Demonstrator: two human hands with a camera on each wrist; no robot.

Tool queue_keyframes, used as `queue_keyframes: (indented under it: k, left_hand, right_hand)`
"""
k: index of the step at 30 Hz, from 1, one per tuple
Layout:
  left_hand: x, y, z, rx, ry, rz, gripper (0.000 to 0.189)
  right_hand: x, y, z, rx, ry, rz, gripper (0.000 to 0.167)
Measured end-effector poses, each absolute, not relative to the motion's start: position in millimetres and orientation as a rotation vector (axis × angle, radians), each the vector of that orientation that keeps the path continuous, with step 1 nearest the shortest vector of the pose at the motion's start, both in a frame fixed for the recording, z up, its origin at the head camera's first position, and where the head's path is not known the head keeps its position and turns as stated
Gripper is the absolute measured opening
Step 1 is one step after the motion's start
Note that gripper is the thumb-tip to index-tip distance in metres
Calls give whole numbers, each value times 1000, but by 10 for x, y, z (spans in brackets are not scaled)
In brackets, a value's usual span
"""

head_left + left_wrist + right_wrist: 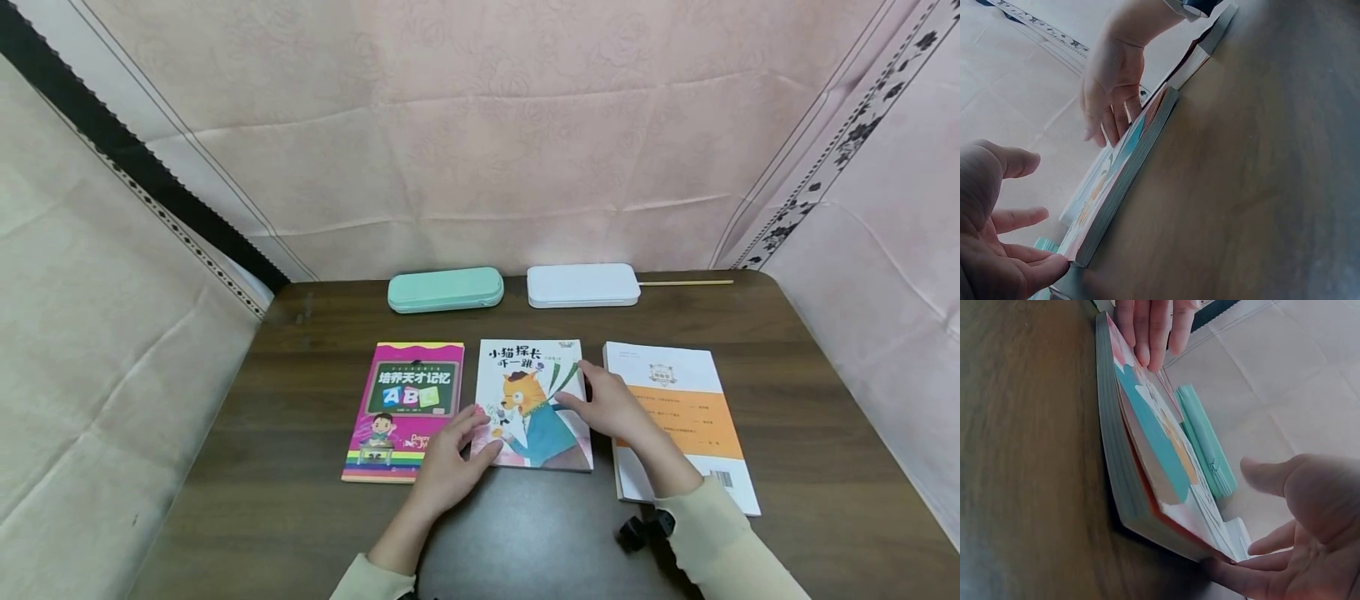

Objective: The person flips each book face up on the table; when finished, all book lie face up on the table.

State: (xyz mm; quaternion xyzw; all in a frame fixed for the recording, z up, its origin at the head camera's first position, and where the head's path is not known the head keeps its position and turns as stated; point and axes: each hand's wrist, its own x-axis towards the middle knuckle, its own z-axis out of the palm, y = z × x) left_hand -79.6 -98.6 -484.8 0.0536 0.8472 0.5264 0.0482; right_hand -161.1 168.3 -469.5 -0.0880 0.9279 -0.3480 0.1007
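A picture book (546, 437) with a cartoon cat in blue on its cover lies flat in the middle of the table. At its left edge is my left hand (447, 467), fingers extended; in the left wrist view the fingertips (1054, 270) touch the book's corner. My right hand (613, 406) is on the opposite side, thumb and fingers spread, with fingertips (1222, 570) against the book's edge in the right wrist view. To the left lies a pink book (408, 437) with a green chalkboard picture. A white and orange book (686, 417) lies partly under my right forearm.
Along the back of the wooden table (300, 400) lie a mint green case (446, 290) and a white case (582, 286). A thin stick (690, 282) extends right from the white case. Pale patterned cloth (487, 142) hangs behind the table and at both sides.
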Motion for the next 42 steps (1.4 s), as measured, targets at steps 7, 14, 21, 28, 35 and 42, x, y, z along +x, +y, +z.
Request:
queue_keyframes:
  k: [7, 14, 21, 28, 35, 42]
  left_hand:
    - [-777, -996, -4856, 202, 2642, 1540, 50]
    - [-765, -913, -4846, 220, 2721, 1493, 52]
    - [-801, -774, -4846, 446, 2696, 1525, 51]
    - [-784, -604, -4802, 586, 2657, 1412, 53]
    - [-781, -448, -4793, 663, 2639, 1348, 54]
    - [-779, -353, -4823, 762, 2650, 1271, 51]
  right_hand:
    - [-1590, 1711, -4668, -317, 2731, -1051, 81]
    - [-1646, 1864, -4643, -338, 2769, -1100, 68]
    - [-1711, 2151, -4557, -320, 2738, -1170, 75]
    - [-1797, 2405, -4599, -431, 2686, -1227, 70]
    - [-1844, 2589, -4618, -486, 2718, -1182, 63]
    - [-1878, 2772, -4622, -390, 2762, -1100, 66]
